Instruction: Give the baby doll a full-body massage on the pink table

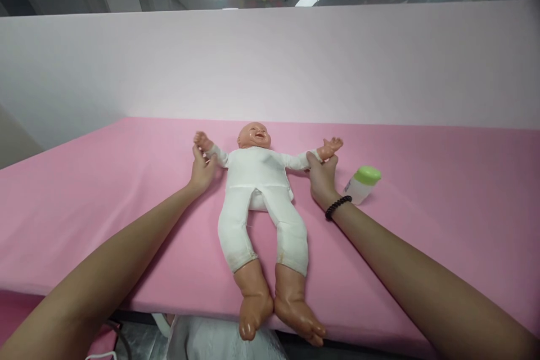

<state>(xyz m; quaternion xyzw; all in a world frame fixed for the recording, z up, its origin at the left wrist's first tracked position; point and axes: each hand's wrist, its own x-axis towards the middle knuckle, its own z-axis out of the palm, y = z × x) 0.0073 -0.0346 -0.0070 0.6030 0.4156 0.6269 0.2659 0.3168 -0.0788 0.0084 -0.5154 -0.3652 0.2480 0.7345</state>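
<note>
Resting beside the right hand [323, 179], a green-capped baby bottle [360, 184] tilts.

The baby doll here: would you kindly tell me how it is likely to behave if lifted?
The baby doll will probably sag, since its white cloth body looks soft. Its moulded plastic head and feet look firmer and may swing heavily.

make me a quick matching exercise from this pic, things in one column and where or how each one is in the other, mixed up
Things
1. black beaded bracelet
2. bottle with a green cap
3. baby doll
4. left hand

Places and states
a. on the pink-covered table, not touching the doll
b. around the right wrist
c. around the doll's sleeved arm
d. lying on its back

Pairs: 1-b, 2-a, 3-d, 4-c
</note>
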